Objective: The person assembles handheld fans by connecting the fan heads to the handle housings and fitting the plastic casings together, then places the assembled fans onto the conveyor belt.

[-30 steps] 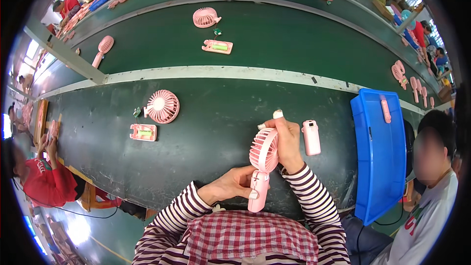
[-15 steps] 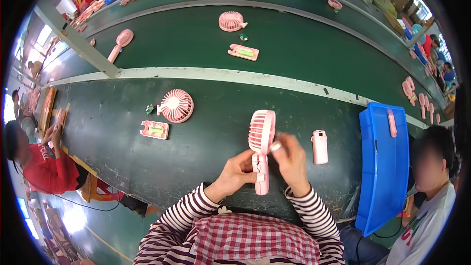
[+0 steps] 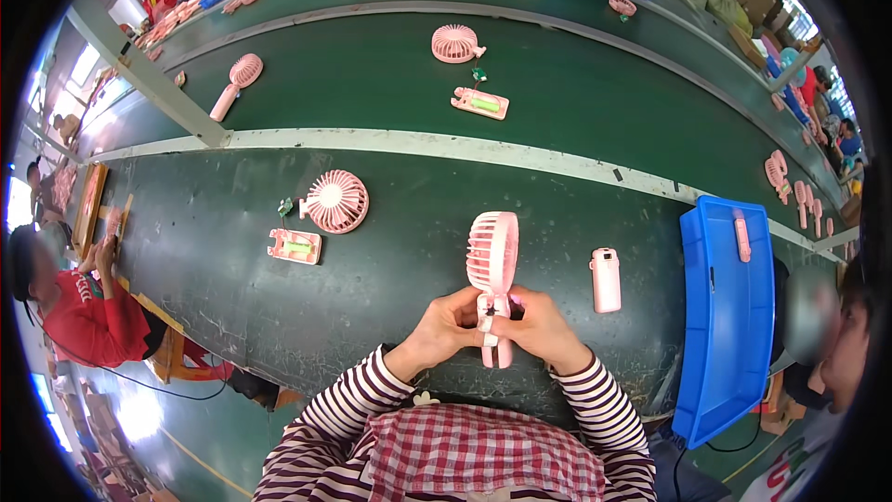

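One left hand (image 3: 439,330), one right hand (image 3: 546,330), grip clamped on one pink fan (image 3: 493,254); one blue bin (image 3: 734,316).

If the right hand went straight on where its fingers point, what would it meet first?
The right hand would meet the pink fan's handle first, apparently touching it now; depth is unclear.

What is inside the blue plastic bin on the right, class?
Inside the blue plastic bin, a slender pink part lies toward the far end. Whatever is directly beneath that part is covered and cannot be seen.
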Motion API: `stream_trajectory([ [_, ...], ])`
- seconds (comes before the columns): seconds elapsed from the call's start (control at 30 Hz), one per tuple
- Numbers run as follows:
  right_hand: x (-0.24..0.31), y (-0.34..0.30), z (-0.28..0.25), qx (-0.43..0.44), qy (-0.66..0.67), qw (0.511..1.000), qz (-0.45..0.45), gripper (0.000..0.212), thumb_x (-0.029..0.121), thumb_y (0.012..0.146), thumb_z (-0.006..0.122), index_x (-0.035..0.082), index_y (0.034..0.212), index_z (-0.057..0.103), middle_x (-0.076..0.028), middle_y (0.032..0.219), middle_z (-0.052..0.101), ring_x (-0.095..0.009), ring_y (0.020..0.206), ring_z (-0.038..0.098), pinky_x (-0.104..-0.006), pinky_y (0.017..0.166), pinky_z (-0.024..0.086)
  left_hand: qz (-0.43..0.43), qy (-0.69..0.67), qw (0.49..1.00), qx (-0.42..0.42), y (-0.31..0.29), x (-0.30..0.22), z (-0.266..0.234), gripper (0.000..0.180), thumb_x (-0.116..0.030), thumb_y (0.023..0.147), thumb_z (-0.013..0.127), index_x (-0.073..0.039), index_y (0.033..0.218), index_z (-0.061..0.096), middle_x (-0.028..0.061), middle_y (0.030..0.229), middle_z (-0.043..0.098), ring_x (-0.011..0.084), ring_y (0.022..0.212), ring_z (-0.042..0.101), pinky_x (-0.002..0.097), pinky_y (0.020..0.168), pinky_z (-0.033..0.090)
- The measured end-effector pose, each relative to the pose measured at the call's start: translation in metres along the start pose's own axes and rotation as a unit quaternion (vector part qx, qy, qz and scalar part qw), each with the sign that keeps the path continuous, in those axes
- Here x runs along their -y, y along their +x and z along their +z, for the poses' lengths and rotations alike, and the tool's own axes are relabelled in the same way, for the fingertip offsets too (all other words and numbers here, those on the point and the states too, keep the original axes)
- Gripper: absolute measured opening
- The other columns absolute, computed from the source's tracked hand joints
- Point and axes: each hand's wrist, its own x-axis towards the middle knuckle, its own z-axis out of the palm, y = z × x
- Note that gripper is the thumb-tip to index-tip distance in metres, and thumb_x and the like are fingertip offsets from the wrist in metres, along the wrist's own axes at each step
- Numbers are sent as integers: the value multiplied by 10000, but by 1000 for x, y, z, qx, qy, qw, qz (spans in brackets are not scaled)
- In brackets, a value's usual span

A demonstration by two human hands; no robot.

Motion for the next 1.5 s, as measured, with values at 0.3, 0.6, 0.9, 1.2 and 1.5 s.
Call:
stream_trajectory([
  [0.3, 6, -6, 4, -326, -348, 878, -46, 398, 289, 634, 703, -20, 859, 592, -150, 838, 574, -303, 664, 588, -391, 583, 472, -70, -50, 996, 25, -6, -10, -9, 459, -98, 847, 579, -38, 1259, 385, 88, 1151, 528, 164, 1004, 546, 322, 848, 474],
  [0.6, -4, 9, 11, -321, -202, 919, -104, 457, 267, 748, 675, -53, 1040, 531, -139, 747, 609, -234, 620, 599, -322, 560, 480, -138, -178, 973, -49, -22, -15, -13, 380, -44, 862, 440, -43, 1237, 381, 154, 1091, 562, 246, 932, 600, 350, 801, 505],
  [0.9, 8, 43, 34, -107, 177, 978, 21, 398, 79, 804, 599, -54, 1157, 473, -94, 994, 598, -113, 847, 567, -237, 722, 459, -142, -44, 988, -34, -23, -16, -13, 327, -51, 861, 472, -54, 1184, 415, 103, 913, 595, 189, 761, 618, 295, 665, 513],
  [1.2, 15, 17, 34, -102, 461, 876, -102, 384, 228, 859, 562, 26, 1171, 466, -117, 1086, 571, -232, 915, 594, -363, 719, 530, -157, -102, 977, -99, -28, -21, -19, 466, -18, 819, 483, -56, 1271, 375, 123, 905, 589, 205, 731, 613, 315, 658, 520],
  [1.5, 3, -14, 31, -71, 489, 868, -41, 318, 196, 879, 500, 18, 1140, 463, -155, 1052, 578, -268, 840, 617, -364, 662, 547, -86, -92, 967, -223, -30, -27, -10, 380, 5, 781, 574, -6, 1147, 473, 96, 854, 577, 185, 616, 600, 300, 554, 537],
])
